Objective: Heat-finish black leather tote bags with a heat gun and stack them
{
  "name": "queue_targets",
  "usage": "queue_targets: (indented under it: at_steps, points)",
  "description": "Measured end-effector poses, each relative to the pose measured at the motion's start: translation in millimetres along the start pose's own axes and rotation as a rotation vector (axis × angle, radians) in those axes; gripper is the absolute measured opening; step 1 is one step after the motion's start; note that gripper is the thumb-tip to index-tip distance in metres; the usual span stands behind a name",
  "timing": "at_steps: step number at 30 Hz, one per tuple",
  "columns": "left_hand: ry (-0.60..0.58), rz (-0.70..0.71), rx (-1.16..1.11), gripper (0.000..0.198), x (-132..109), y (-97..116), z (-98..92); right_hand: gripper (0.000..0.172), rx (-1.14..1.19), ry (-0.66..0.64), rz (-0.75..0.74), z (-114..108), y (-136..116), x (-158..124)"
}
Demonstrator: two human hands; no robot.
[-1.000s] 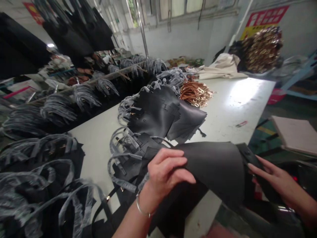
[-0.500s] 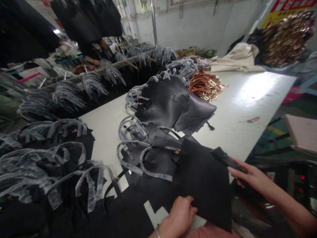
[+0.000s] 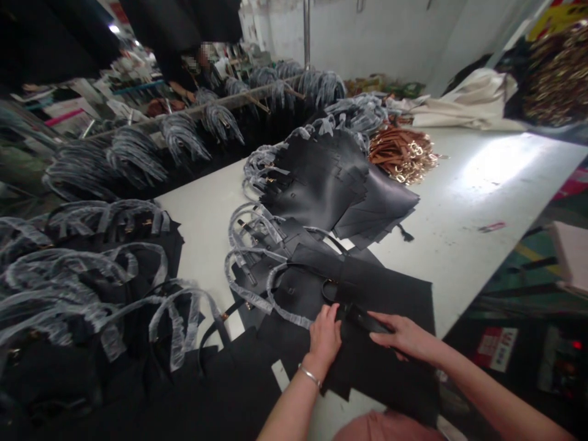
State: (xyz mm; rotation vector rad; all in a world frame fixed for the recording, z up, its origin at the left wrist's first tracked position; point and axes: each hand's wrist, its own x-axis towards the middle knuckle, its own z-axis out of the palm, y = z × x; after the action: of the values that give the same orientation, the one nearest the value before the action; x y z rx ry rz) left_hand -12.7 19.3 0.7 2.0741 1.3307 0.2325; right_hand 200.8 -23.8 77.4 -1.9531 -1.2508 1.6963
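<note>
white worktable [image 3: 459, 202] holds at its near edge a black leather panel [image 3: 399, 294], seemingly soft, light, best gripped by its border; left hand [image 3: 325, 334] lies open on it, right hand [image 3: 399, 335] pinches its narrow strap [image 3: 361, 315].

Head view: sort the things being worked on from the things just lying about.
In hand: black panel, under the left hand; black strap, held by the right hand; plastic-wrapped handle beside them.
Lying about: stack of black panels; brown straps with gold buckles; cream cloth; wrapped bags at left.
</note>
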Motion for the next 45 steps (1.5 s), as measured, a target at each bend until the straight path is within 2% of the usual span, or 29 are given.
queue_targets:
  at_steps: [5,13,17,20,23,26,31,36,39,42,45]
  points:
    - [-0.001,0.016,-0.086,0.044,6,-1,-5.7,0.065,-0.02,0.005,-0.003,8,-17,10]
    - [-0.024,-0.009,-0.148,0.047,11,-6,-7.4,0.065,-0.079,-0.027,0.036,5,-13,8]
    - [-0.044,-0.013,-0.163,0.054,12,-8,-6.9,0.063,-0.091,0.094,-0.045,11,-19,12]
    - [-0.049,-0.01,-0.175,0.059,13,-10,-5.6,0.065,-0.086,0.159,-0.038,6,-13,0]
    - [-0.044,0.003,-0.18,0.058,14,-12,-4.2,0.067,-0.045,0.033,0.028,0,3,-21]
    - [-0.052,0.002,-0.19,0.057,14,-14,-3.7,0.066,0.004,-0.1,0.062,4,17,-35]
    - [-0.062,-0.003,-0.213,0.057,15,-13,-5.1,0.064,0.006,-0.167,0.047,22,21,-29]
    - [-0.061,-0.013,-0.255,0.056,20,-15,-6.1,0.065,-0.081,-0.116,-0.006,41,5,-17]
    - [-0.072,0.005,-0.313,0.051,23,-19,-6.9,0.067,-0.089,-0.122,-0.038,45,-3,-18]
    - [-0.084,0.022,-0.315,0.048,23,-20,-7.3,0.066,-0.003,-0.072,-0.041,32,-4,-21]
    - [-0.064,0.001,-0.227,0.053,20,-15,-7.4,0.067,0.137,0.115,-0.03,7,1,-16]
